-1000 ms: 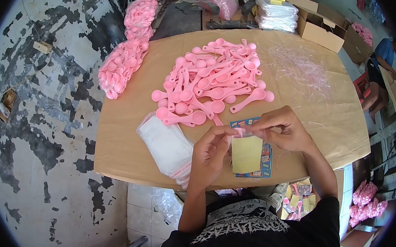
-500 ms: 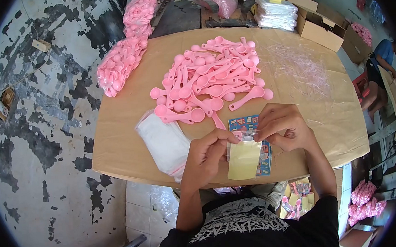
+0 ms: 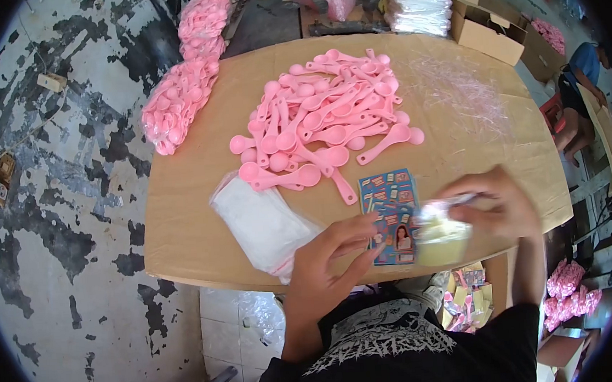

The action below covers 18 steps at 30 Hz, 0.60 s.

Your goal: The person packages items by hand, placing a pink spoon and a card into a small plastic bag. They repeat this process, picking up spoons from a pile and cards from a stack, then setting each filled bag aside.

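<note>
My right hand is closed on the top of a small clear packet with a pale yellow card in it, blurred by motion, near the table's front edge. My left hand has its fingers apart and holds nothing, at the left edge of a blue printed card lying on the table. Left of that hand lies a stack of white plastic bags. A heap of pink measuring spoons covers the middle of the table.
Bagged pink spoons lie at the table's left edge. Thin clear strips are spread at the right. Behind stand wrapped packs and an open carton. Below the front edge, a box holds packets. Another person sits far right.
My right hand has moved right with the packet, uncovering more of the blue card. My left hand has let go of the packet and its fingers have spread.
</note>
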Each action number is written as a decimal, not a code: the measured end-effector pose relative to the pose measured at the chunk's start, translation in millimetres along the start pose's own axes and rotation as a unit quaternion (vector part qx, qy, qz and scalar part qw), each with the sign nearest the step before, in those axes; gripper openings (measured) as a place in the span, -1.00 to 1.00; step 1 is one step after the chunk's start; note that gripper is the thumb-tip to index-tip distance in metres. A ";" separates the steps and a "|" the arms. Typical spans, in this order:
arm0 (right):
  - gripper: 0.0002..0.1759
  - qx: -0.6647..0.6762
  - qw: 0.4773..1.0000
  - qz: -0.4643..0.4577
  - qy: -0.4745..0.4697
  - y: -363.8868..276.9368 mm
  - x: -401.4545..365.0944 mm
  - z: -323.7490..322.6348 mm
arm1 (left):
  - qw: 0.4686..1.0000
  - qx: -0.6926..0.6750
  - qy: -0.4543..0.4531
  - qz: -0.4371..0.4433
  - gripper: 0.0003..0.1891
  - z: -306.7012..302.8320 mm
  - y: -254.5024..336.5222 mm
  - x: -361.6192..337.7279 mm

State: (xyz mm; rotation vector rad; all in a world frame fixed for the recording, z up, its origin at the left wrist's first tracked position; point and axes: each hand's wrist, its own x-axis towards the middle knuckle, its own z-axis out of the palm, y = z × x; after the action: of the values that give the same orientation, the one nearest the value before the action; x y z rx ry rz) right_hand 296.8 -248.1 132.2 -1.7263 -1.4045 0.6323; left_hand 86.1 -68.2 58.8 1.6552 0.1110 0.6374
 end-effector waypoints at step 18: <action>-0.76 -0.104 0.978 -0.014 -0.181 6.3 148.4 127.7 | 0.907 0.388 0.166 -0.005 -0.73 -68.6 -21.4 -60.6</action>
State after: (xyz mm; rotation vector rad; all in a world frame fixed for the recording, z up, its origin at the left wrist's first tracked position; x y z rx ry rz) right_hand 237.7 -71.2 72.3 -1.8113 -1.7973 0.8400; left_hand 9.4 -28.7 21.4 2.2828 0.6951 0.9369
